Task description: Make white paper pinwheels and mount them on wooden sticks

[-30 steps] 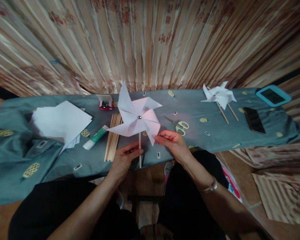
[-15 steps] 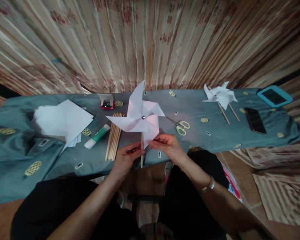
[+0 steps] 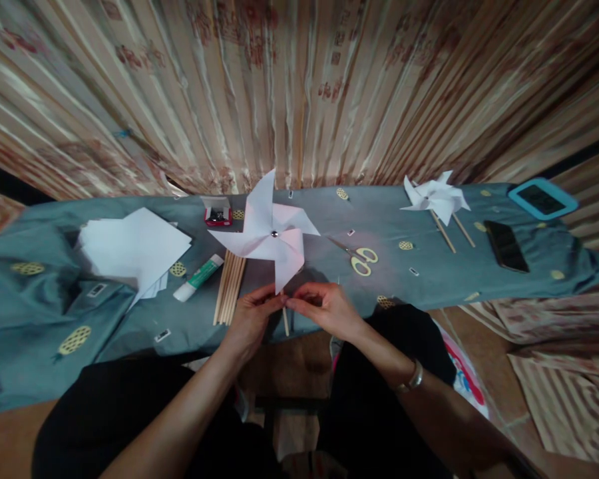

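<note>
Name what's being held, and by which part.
A white paper pinwheel, by its stick, just below the blades, in the left hand. The right hand meets it there; whether it grips too can't be told.

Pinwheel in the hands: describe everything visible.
The pinwheel has four white, papery blades around a shiny pin head, on a pale, wooden-looking stick. Held over the table, it faces the camera, stick end lowest in view. The left hand pinches the stick; the right hand meets it there, its grip unclear.
</note>
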Motion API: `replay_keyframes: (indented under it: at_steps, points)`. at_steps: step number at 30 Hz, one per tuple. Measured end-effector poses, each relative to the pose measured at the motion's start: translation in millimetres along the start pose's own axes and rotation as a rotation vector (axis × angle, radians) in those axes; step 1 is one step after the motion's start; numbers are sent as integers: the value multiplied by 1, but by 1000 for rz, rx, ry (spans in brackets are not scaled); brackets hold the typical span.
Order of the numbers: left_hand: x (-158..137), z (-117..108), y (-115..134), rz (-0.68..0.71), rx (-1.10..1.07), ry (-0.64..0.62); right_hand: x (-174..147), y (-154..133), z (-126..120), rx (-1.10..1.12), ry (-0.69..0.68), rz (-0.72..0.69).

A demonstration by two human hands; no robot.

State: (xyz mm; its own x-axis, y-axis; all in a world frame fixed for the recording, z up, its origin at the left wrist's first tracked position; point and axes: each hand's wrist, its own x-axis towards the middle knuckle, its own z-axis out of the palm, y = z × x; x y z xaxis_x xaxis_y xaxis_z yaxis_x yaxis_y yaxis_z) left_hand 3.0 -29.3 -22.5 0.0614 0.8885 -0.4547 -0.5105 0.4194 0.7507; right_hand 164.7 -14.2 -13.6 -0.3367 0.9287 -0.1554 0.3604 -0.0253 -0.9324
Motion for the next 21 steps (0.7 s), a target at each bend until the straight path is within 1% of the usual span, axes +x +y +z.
replay_keyframes:
  at_steps: [2,5,8,17,19,21]
  points:
    - [1,2,3,2,-34,16,-2,2,5,-35,-41,1]
    - [2,5,7,2,-68,45,-3,6,12,37,-65,15]
    - [2,6,8,-4,-84,52,-2,9,16,83,-42,19]
    - [3,9,6,7,-84,16,-2,7,21,203,7,40]
    - [3,10,5,4,-95,16,-1,7,18,228,38,38]
    - [2,10,6,-7,-81,21,0,5,10,242,94,44]
